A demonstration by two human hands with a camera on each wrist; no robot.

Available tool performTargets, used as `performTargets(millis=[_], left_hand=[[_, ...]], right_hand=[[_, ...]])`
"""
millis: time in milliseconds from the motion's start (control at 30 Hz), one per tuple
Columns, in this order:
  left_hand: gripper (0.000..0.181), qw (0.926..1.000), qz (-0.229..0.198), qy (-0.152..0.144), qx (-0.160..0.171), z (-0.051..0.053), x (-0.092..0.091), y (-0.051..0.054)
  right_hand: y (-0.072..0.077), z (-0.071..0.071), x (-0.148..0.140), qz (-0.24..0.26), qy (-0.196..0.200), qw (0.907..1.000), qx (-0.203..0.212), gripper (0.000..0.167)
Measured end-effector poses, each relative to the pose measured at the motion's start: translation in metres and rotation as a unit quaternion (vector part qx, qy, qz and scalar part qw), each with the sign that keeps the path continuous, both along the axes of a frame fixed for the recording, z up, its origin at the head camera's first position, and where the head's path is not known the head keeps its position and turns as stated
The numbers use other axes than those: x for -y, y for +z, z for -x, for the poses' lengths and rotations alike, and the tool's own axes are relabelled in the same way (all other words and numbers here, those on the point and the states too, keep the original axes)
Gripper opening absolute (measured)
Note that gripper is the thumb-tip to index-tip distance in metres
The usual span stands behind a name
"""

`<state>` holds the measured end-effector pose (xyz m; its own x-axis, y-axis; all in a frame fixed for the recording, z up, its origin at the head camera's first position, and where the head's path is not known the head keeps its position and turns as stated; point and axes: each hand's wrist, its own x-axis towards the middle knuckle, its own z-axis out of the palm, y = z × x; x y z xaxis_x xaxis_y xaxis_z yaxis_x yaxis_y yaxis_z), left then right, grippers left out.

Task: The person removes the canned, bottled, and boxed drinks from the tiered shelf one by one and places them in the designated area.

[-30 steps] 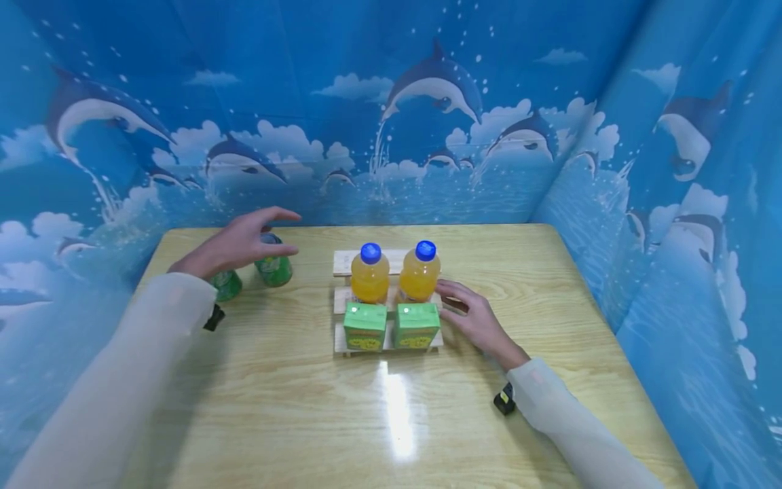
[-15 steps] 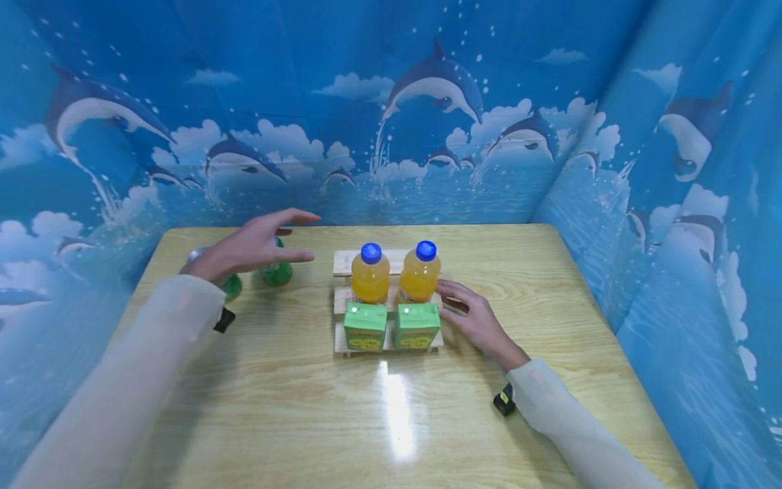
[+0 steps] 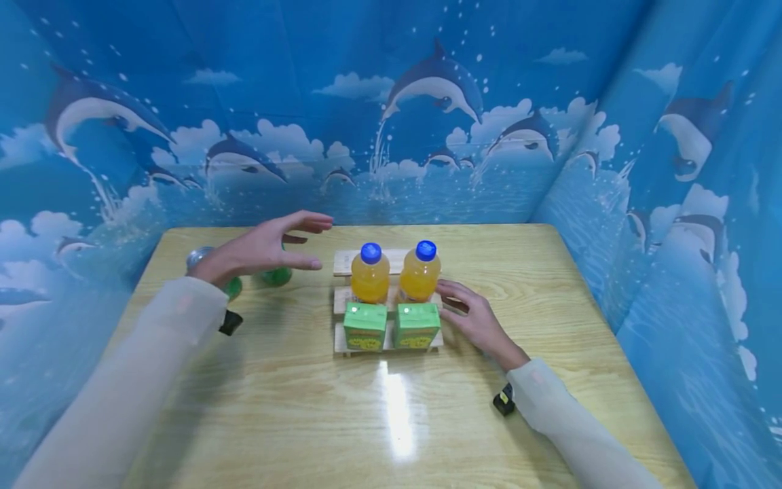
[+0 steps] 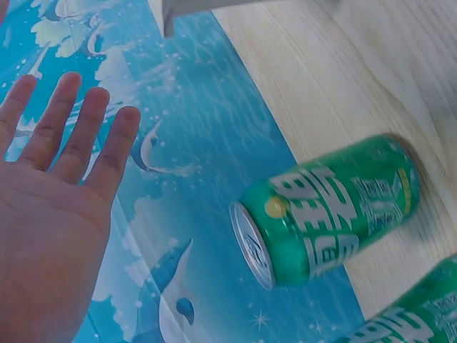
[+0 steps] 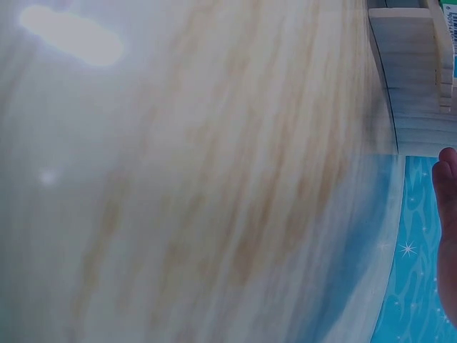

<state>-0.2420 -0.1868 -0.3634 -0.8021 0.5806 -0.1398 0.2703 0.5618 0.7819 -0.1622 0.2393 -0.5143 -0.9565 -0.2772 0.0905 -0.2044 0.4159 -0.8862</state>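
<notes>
Your L hand (image 3: 263,250) has shifted right vs. 0.5 s ago, upper left of frame; R hand (image 3: 479,322) hasn't budged, right of ctr. Main risk, prob.: if the L hand swings on right too low, it could clip the L bottle (image 3: 370,282) & tip it onto the L carton (image 3: 365,327). A nudge to the rack (image 3: 396,259), mid-frame, could wobble the load. Your L wrist might also knock the 1st can (image 4: 328,211) or 2nd can (image 4: 418,318), mid-right & lower right of the L-wrist view. L hand: fingers spread, nothing held. R hand: fingers bent at rack's edge; can't tell if they're gripping.
</notes>
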Motion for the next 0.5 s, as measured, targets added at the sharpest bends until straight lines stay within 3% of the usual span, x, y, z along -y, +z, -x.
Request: performTargets(millis=[267, 500], left_hand=[[0.082, 0.9985, -0.037, -0.027, 0.030, -0.005, -0.011, 0.003], [0.083, 0.9962, -0.064, -0.051, 0.031, -0.008, -0.021, 0.002]], right_hand=[[0.000, -0.001, 0.000, -0.003, -0.001, 1.0000, -0.004, 0.049], [-0.001, 0.000, -0.001, -0.002, -0.001, 1.0000, -0.001, 0.049]])
